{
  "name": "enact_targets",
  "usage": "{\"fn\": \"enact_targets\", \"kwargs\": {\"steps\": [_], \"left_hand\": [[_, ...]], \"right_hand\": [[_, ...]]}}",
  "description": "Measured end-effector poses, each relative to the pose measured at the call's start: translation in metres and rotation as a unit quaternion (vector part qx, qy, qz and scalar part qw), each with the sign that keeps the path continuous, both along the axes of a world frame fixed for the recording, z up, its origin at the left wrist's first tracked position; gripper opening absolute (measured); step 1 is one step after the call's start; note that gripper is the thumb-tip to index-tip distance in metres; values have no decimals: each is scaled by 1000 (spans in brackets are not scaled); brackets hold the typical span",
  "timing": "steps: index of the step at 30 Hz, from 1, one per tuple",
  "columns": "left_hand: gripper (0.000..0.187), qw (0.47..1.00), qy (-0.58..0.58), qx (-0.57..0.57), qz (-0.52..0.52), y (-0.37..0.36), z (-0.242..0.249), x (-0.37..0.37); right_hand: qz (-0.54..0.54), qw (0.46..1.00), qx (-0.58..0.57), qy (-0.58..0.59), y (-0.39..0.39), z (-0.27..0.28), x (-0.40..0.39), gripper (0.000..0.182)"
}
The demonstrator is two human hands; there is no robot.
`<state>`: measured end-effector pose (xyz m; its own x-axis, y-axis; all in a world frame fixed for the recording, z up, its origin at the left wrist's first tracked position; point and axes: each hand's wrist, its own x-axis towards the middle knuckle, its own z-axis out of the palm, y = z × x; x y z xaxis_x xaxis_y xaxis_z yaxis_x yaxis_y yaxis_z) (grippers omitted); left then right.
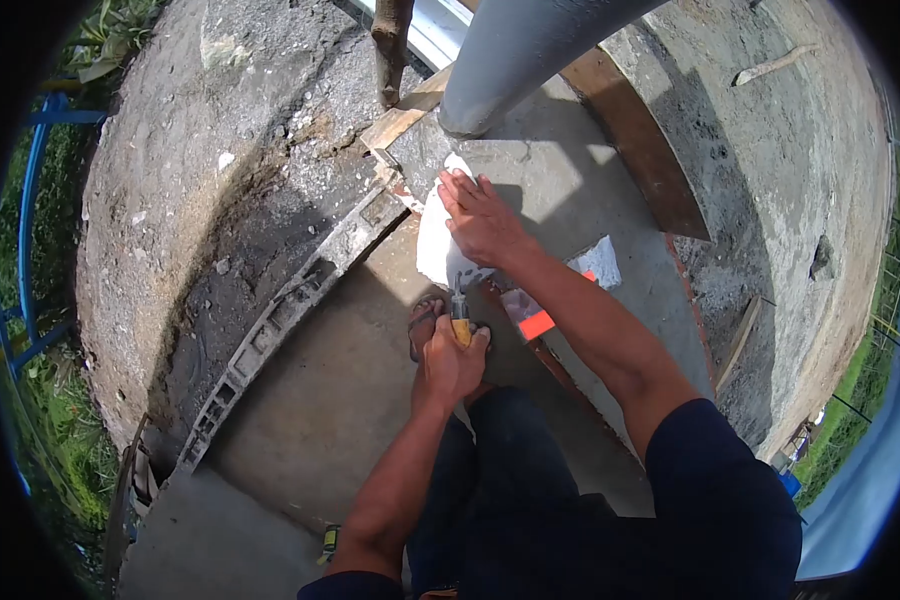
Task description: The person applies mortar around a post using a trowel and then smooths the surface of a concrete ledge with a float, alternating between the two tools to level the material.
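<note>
My right hand (482,220) lies flat, fingers spread, on a white sheet (437,245) spread over a concrete ledge. My left hand (452,358) is closed around a tool with a yellow handle (461,331); its metal tip (459,295) touches the sheet's lower edge. Just behind the left hand my sandalled foot (422,322) rests on the concrete floor. What kind of blade the tool has is too small to tell.
A grey pipe (515,50) rises behind the sheet. A row of hollow concrete blocks (280,320) runs diagonally left. A white scrap (598,262) and a red-orange piece (536,323) lie right of my arm. Wooden boards (640,150) edge the slab. Grass borders both sides.
</note>
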<state>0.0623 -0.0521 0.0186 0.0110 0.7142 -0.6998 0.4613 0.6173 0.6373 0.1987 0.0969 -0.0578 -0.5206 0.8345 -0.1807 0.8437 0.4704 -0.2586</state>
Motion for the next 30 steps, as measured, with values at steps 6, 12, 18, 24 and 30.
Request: {"fn": "enact_targets", "kwargs": {"steps": [6, 12, 18, 24, 30], "left_hand": [[37, 978, -20, 19, 208, 37, -14, 76], [28, 980, -60, 10, 187, 28, -54, 51], [27, 998, 39, 54, 1, 26, -64, -7], [32, 995, 19, 66, -74, 17, -35, -48], [37, 998, 32, 48, 6, 36, -16, -13]], "right_hand": [[78, 996, -33, -10, 59, -13, -18, 49], [51, 998, -16, -25, 59, -37, -38, 49], [-16, 999, -34, 11, 44, -40, -32, 49], [-24, 995, -39, -88, 20, -23, -30, 51], [24, 999, 33, 22, 47, -15, -30, 52]]}}
